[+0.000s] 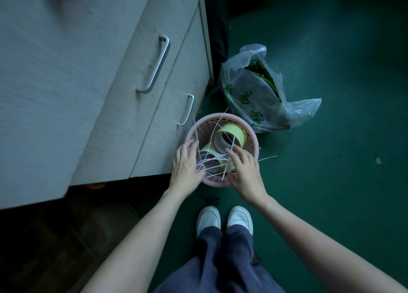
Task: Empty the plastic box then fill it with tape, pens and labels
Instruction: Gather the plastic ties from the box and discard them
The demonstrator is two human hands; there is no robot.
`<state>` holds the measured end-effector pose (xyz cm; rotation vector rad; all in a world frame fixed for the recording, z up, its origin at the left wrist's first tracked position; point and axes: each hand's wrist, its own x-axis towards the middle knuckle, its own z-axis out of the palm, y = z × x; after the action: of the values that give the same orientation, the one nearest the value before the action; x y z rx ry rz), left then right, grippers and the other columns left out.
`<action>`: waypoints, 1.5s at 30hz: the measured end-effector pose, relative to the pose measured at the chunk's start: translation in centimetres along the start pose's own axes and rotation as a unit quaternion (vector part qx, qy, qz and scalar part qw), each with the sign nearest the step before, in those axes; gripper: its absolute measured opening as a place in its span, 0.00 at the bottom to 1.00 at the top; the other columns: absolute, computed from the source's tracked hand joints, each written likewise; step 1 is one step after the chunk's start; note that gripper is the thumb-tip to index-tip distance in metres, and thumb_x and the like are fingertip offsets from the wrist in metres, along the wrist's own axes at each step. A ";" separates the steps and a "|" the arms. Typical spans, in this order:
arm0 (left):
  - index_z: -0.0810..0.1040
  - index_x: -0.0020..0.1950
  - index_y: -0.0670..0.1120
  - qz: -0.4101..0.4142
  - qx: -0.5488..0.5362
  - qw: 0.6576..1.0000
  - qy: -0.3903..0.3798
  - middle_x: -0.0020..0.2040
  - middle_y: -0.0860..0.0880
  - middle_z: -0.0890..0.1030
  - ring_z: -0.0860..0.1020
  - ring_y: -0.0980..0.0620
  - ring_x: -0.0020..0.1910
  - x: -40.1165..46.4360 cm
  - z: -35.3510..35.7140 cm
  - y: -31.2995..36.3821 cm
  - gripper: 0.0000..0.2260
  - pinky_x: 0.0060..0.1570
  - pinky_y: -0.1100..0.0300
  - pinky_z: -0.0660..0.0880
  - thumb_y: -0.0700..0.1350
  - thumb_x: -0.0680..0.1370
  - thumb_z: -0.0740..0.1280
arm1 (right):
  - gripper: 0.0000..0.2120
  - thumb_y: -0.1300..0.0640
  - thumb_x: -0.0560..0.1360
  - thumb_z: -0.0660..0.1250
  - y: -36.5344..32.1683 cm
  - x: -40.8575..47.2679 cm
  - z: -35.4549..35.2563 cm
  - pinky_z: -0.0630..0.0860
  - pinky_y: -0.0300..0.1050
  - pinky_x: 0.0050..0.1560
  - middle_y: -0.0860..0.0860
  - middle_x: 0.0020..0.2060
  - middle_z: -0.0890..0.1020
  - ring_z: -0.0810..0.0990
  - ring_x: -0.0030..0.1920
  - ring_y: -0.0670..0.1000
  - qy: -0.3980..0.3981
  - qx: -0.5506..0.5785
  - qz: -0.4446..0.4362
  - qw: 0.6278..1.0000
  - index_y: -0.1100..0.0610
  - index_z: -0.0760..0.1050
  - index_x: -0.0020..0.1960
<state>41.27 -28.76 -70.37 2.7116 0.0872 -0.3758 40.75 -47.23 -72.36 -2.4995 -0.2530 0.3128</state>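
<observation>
1. Head view: the left hand (186,168) rests with relaxed fingers on the near-left rim of the pink basket (251,146), holding nothing; the right hand (244,171) reaches in, its grip loose, fingertips touching the upper tape roll (230,136).
2. Inside the basket lie that roll, a second tape roll (213,158) and tangled white strips (204,160), some poking over the rim.
3. Emptying seems barely begun: the strips are not yet out, and no pens or labels show.
4. Just beyond, on the green floor (331,182), sits a plastic bag (254,89) with something green inside.
</observation>
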 end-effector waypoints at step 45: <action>0.80 0.45 0.48 -0.154 -0.500 0.852 0.038 0.37 0.48 0.81 0.78 0.58 0.37 -24.4 -43.4 20.9 0.13 0.40 0.70 0.73 0.35 0.80 0.59 | 0.06 0.67 0.75 0.67 -30.2 -14.9 -38.2 0.75 0.34 0.42 0.49 0.36 0.83 0.80 0.37 0.44 0.011 0.383 0.139 0.913 0.58 0.79 0.44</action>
<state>30.95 -30.89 -17.46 1.6619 0.5736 -0.2119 33.89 -47.50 -21.87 -1.7463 0.2111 0.4040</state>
